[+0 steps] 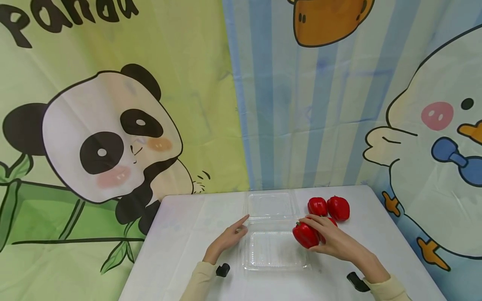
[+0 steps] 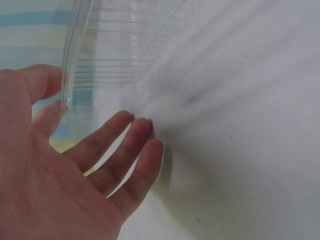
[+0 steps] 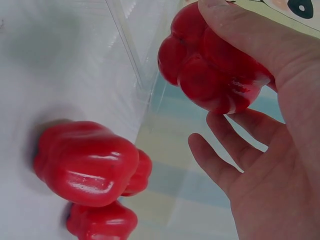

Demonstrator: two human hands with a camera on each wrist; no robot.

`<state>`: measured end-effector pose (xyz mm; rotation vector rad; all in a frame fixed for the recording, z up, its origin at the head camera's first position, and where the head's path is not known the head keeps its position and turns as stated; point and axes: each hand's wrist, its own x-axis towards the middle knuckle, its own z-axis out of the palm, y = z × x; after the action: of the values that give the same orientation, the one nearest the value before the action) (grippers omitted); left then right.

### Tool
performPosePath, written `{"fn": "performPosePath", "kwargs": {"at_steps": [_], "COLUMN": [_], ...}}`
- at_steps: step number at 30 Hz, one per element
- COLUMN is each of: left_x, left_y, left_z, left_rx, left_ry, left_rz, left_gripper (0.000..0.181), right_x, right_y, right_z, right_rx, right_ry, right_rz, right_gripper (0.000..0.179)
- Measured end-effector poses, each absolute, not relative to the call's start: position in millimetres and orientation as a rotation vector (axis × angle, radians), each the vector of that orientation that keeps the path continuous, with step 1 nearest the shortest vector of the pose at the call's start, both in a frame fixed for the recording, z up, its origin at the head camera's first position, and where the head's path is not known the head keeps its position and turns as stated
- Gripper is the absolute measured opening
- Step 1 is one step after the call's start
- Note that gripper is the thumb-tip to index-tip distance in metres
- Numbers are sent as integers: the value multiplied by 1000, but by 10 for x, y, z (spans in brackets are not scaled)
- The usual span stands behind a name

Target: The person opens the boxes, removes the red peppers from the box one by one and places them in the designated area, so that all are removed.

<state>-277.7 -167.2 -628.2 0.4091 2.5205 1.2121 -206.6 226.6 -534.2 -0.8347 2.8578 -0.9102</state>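
My right hand [image 1: 331, 238] grips a red bell pepper [image 1: 306, 235] over the right edge of a clear plastic box [image 1: 244, 251]. In the right wrist view the thumb lies over this pepper [image 3: 215, 65], its lobed end showing, with fingertips beneath it. My left hand [image 1: 227, 239] is at the box's left side, near the fold between base and lid [image 1: 271, 205]. The left wrist view shows its thumb and index fingertips at the box rim [image 2: 68, 75], the other fingers spread and relaxed. The box lies open, its lid laid back.
Two red peppers, one left [image 1: 317, 206] and one right [image 1: 338, 208], sit at the back right of the white table [image 1: 188, 234]. Another pepper [image 1: 333, 222] is partly hidden behind my right hand. A printed curtain [image 1: 203, 125] hangs at the table's far edge.
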Motion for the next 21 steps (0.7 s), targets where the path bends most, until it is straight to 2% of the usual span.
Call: {"fn": "performPosePath", "kwargs": {"at_steps": [21], "left_x": [-2784], "left_y": [-1667], "left_z": [-6282], "left_rx": [398], "left_ry": [2532], "left_rz": [1189], "left_gripper": [52], "right_x": [-1994], "right_y": [2409], "right_z": [-5382], "right_rx": [-733], "right_ry": [2899], "right_rz": [-892], "right_gripper": [93]}}
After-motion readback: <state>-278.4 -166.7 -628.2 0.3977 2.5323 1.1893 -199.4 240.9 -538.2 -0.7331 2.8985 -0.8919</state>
